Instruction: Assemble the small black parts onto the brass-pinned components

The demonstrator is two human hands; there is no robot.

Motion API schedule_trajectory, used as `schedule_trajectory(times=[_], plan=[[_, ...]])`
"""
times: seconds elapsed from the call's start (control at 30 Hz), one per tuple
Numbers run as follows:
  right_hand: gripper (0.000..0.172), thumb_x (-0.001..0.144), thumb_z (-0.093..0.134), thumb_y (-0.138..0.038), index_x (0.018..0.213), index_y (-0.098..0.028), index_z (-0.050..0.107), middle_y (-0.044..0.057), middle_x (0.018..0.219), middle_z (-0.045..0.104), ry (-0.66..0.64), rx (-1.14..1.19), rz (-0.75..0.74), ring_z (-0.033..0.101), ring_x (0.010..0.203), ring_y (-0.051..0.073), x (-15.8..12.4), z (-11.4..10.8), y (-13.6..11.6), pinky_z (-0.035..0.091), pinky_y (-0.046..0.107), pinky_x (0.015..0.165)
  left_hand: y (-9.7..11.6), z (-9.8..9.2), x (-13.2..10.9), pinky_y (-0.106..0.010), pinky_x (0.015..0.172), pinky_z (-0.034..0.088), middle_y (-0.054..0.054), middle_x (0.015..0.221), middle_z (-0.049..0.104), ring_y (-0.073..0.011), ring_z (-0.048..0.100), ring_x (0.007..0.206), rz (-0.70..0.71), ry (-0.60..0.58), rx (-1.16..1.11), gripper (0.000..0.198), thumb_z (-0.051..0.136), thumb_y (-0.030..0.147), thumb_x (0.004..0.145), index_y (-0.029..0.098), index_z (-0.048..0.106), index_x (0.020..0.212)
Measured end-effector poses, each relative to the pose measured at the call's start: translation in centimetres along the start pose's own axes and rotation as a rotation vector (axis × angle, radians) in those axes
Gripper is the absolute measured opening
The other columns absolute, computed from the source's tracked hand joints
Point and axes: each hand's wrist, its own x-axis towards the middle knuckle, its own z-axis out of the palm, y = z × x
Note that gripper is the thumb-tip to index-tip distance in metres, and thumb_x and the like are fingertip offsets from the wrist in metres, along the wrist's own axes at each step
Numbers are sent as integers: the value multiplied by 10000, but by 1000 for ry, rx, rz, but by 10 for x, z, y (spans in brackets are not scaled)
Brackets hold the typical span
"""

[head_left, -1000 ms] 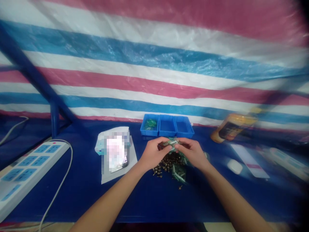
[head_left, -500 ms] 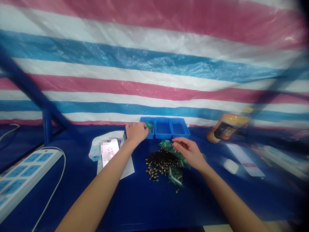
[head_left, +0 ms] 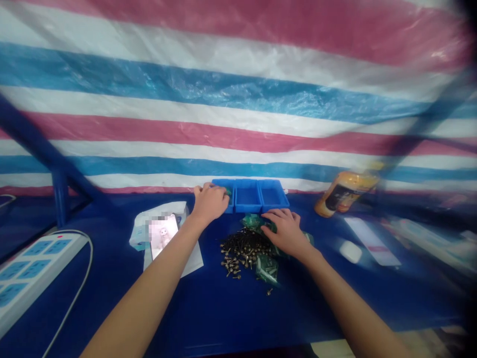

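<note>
My left hand point(head_left: 209, 203) is at the left one of three joined blue bins point(head_left: 248, 195), its fingers apart and bent down over the rim. Green plastic shows in that bin beside the thumb; the fingertips are partly hidden. My right hand point(head_left: 286, 230) reaches over green plastic bags point(head_left: 252, 221) with thumb and fingers spread, touching or just above them. Left of it lies a heap of small dark and brass-coloured screw-like pieces point(head_left: 244, 248). A small green bag with metal pieces inside point(head_left: 267, 268) lies at the heap's near right side.
At left, a lit phone point(head_left: 164, 236) rests on white paper, and a power strip point(head_left: 33, 273) with a cable lies further left. To the right are a tilted bottle point(head_left: 341, 194), a white case point(head_left: 351, 251) and a white phone-like slab point(head_left: 372, 241). Striped sheeting hangs behind.
My left hand stays at the left bin, its fingers more spread. My right hand's fingers have opened out and lowered onto the green bags. The view has shifted slightly.
</note>
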Motion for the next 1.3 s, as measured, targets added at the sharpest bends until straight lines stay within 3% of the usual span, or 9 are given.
schedule_trajectory(times=[0.1,0.2,0.3,0.4,0.53,0.63,0.73,0.93,1.3], plan=[[291,894,598,-342,1167,-278,677,74,1199,696,-22,8,-47,524,1138,303,7,4,-4,258,517,994,12,-8,-24,-503,960,285,-79,1190,697,-319,492,1201,14,235,-91,294,427,247,916,237,692,1043],[265,883,606,-310,1129,-267,693,81,1107,732,-69,-16,-72,556,1117,307,15,7,-9,221,541,1009,23,-7,-50,-450,928,335,-32,1099,724,-264,578,1084,76,306,-222,237,459,225,915,245,684,985],[168,895,587,-267,977,-255,733,76,979,753,-80,-16,-106,606,1047,285,21,7,-13,167,562,1034,28,3,-69,-420,901,375,-29,1026,735,-255,604,1048,116,283,-319,208,488,196,904,239,687,943],[202,933,532,-235,917,-240,733,64,944,753,46,62,-116,622,1045,256,20,3,-15,125,548,1072,32,14,-78,-408,888,411,-29,1021,726,-253,612,1028,131,249,-404,195,501,202,910,240,685,963],[218,953,521,-310,1008,-227,716,69,999,743,154,324,-71,643,959,231,14,-5,-16,338,429,981,41,19,-82,-389,916,466,-53,1184,673,-230,624,1013,139,178,-644,319,564,322,916,247,605,1224],[262,949,522,-383,1003,-211,712,53,917,732,76,555,-22,639,818,210,8,-8,-18,448,326,768,46,19,-83,-362,873,507,-51,1220,656,-202,643,940,55,113,-845,512,647,385,869,273,514,1351],[286,933,538,-420,964,-195,712,35,860,710,24,755,49,617,757,192,5,-11,-23,464,297,705,45,21,-81,-351,811,523,-61,1301,614,-203,652,923,-52,89,-969,628,710,393,817,298,475,1392],[273,887,609,-422,913,-176,724,23,786,688,15,994,129,602,726,172,4,-17,-31,479,288,707,40,27,-76,-347,864,515,-68,993,738,-224,689,942,-17,-125,-1366,273,704,338,825,182,657,1044],[269,832,681,-437,842,-171,723,17,772,701,-75,1058,167,599,698,166,2,-10,-27,469,289,680,46,22,-81,-366,847,524,-79,964,752,-247,698,921,-23,-139,-1332,243,715,365,807,174,706,956]])
